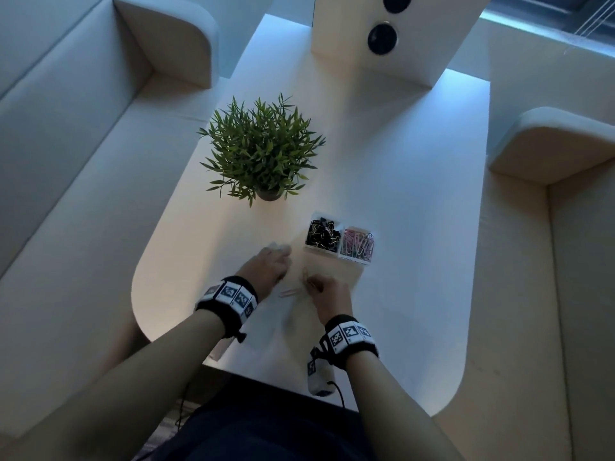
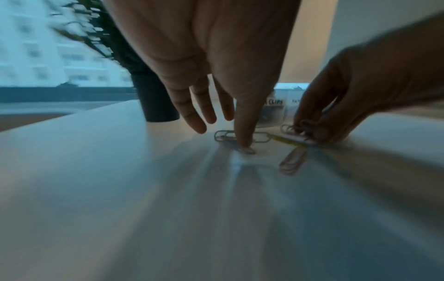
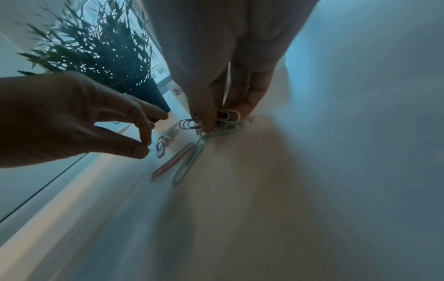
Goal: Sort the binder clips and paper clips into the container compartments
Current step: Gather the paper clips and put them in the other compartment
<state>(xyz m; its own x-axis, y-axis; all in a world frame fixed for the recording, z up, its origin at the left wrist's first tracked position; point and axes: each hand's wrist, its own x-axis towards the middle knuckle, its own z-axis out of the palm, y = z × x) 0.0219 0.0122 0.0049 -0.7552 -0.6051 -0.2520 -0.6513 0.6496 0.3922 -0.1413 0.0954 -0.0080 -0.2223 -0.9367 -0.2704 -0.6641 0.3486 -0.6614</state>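
Observation:
A clear two-compartment container (image 1: 337, 256) stands on the white table (image 1: 416, 294); black binder clips (image 1: 322, 233) fill its left part and coloured paper clips (image 1: 359, 244) its right. In front of it, my right hand (image 3: 216, 121) pinches a small bunch of paper clips (image 3: 230, 115) against the tabletop. My left hand (image 3: 144, 148) is just to the left, thumb and forefinger meeting at the end of a small paper clip (image 3: 161, 146) that lies flat. A loose pink clip (image 3: 173, 163) and a pale blue one (image 3: 187, 165) lie between the hands.
A potted green plant (image 1: 263, 151) stands behind the left hand, its dark pot (image 2: 156, 98) close to the fingers. Pale sofas flank the table on both sides. A white column with round black sockets (image 1: 382, 38) rises at the far end. The rounded table edge (image 1: 332, 390) is near my body.

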